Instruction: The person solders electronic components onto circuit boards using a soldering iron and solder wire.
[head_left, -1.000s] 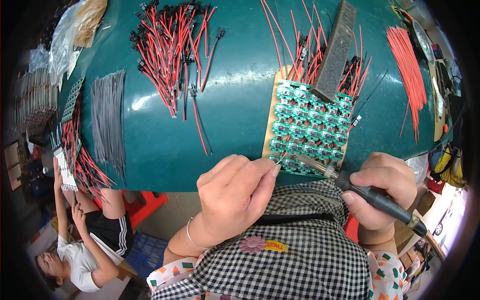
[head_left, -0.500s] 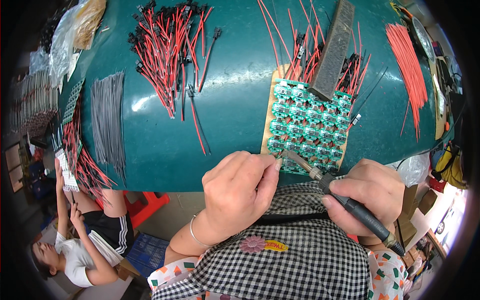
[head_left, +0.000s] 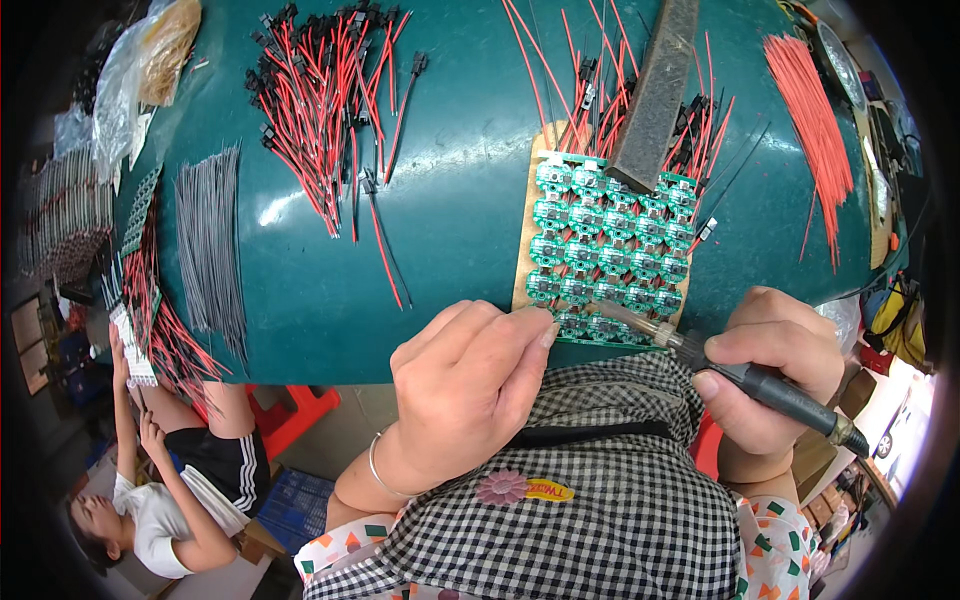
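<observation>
A panel of small green circuit boards (head_left: 612, 235) lies on a tan backing board (head_left: 524, 255) at the table's near edge. My right hand (head_left: 780, 345) grips a soldering iron (head_left: 785, 393) by its dark handle, its metal tip over the panel's near rows. At the near left corner of the panel, my left hand (head_left: 465, 380) is closed in a pinch; what lies between its fingertips is hidden. A dark rectangular bar (head_left: 655, 95) rests across the panel's far part, over red and black wires with black connectors (head_left: 690, 130).
On the green table (head_left: 450, 200) lie a pile of red-black connector leads (head_left: 325, 110), a bundle of grey wires (head_left: 210, 250) and a bundle of red wires (head_left: 815, 140). At the left, another person (head_left: 170, 500) handles a white strip. A red stool (head_left: 300, 405) stands below.
My right hand has moved right and slightly up, drawing the soldering iron's tip away from my left fingertips. My left hand stays pinched at the panel's corner. The view has shifted slightly.
</observation>
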